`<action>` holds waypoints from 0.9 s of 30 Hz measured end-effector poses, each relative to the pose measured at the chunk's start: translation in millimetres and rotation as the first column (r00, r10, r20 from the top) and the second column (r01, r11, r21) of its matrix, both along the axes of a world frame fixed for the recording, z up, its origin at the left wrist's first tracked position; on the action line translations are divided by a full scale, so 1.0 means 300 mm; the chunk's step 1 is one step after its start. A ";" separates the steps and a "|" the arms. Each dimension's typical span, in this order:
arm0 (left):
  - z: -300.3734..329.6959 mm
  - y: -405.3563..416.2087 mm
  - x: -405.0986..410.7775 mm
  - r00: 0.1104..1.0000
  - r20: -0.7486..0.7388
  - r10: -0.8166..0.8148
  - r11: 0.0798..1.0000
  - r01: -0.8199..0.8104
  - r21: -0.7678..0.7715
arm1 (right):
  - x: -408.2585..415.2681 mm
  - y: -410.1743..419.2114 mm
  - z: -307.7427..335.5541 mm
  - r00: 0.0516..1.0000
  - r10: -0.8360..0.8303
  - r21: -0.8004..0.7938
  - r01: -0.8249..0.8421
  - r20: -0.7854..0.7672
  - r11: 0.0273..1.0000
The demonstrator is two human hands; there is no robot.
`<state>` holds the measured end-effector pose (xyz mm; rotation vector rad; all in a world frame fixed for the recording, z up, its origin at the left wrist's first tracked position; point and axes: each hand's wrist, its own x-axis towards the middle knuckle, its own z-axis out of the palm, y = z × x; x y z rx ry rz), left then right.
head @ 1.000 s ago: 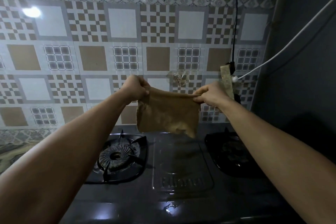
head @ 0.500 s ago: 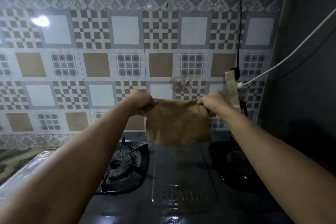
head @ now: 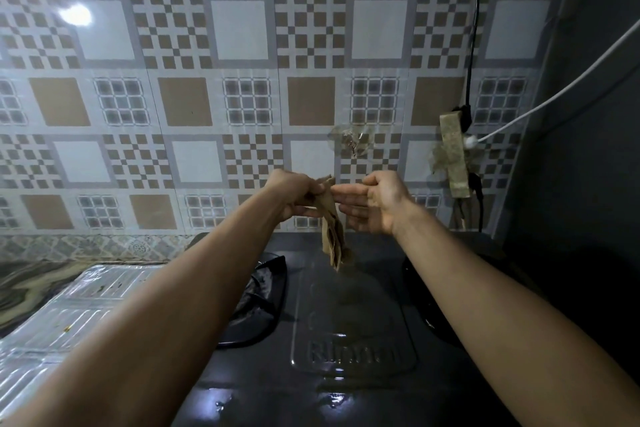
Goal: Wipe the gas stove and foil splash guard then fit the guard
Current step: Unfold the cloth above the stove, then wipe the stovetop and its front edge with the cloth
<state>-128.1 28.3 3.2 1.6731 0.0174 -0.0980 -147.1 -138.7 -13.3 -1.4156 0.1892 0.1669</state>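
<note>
A brown cloth (head: 332, 232) hangs bunched in a narrow strip above the dark gas stove (head: 349, 329). My left hand (head: 294, 192) grips its top end. Just to the right, my right hand (head: 372, 201) is held with fingers straight, fingertips at the cloth's top edge, holding nothing. The stove's left burner (head: 258, 302) is partly hidden by my left forearm; the right burner (head: 420, 291) lies behind my right forearm. The foil splash guard (head: 65, 322) lies flat on the counter left of the stove.
A patterned tiled wall (head: 242, 97) rises right behind the stove. A taped power strip (head: 453, 156) with a black cable and a white cable hangs on the wall at right. A dark wall closes the right side. The marble-patterned counter (head: 20, 284) shows at far left.
The cloth was stretched flat between both hands; now my right hand has let go and it hangs bunched from my left hand. The view tilted so the foil guard shows.
</note>
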 end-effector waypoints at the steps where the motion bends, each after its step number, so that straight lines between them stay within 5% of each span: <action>1: -0.006 -0.004 0.001 1.000 0.005 0.017 1.000 -0.017 -0.006 | 0.014 -0.004 -0.017 0.998 -0.052 0.005 0.053 -0.045 0.999; 4: -0.013 -0.019 -0.003 0.999 0.046 -0.013 0.999 0.014 -0.031 | 0.045 -0.012 -0.084 0.967 -0.138 -0.036 0.134 -0.213 0.990; 6: -0.015 -0.032 -0.012 0.990 0.071 -0.119 0.993 0.118 0.018 | 0.049 -0.003 -0.118 0.960 -0.032 0.075 0.055 -0.278 0.996; 9: -0.035 -0.037 -0.020 0.932 0.038 -0.360 0.927 0.353 0.127 | 0.065 -0.001 -0.136 0.972 0.015 0.323 0.063 -0.233 0.944; 12: -0.075 0.005 0.004 0.960 0.108 -0.258 0.962 0.245 0.121 | 0.098 -0.001 -0.135 0.989 -0.088 0.412 0.130 -0.121 0.902; 15: -0.146 0.111 0.057 0.972 0.235 -0.024 0.919 -0.071 0.388 | 0.161 -0.020 -0.184 0.969 -0.235 0.140 0.223 0.078 0.965; 18: -0.251 0.244 0.099 0.965 0.252 0.077 0.710 -0.231 0.665 | 0.202 -0.005 -0.249 0.969 -0.008 -0.345 0.096 0.248 0.934; 20: -0.319 0.320 0.104 0.960 0.241 0.141 0.554 -0.278 0.785 | 0.233 0.009 -0.308 0.967 0.158 -0.663 0.013 0.197 0.749; 22: -0.382 0.389 0.105 0.954 0.251 0.164 0.416 -0.297 0.859 | 0.262 0.017 -0.381 0.953 0.302 -0.919 -0.130 -0.013 0.372; 24: -0.429 0.446 0.097 0.960 0.230 0.160 0.304 -0.269 0.914 | 0.274 0.025 -0.444 0.911 0.358 -0.967 -0.245 -0.205 0.069; 27: -0.487 0.503 0.093 0.972 0.181 0.152 0.249 -0.215 0.944 | 0.293 0.046 -0.494 0.900 0.392 -0.979 -0.202 -0.192 -0.015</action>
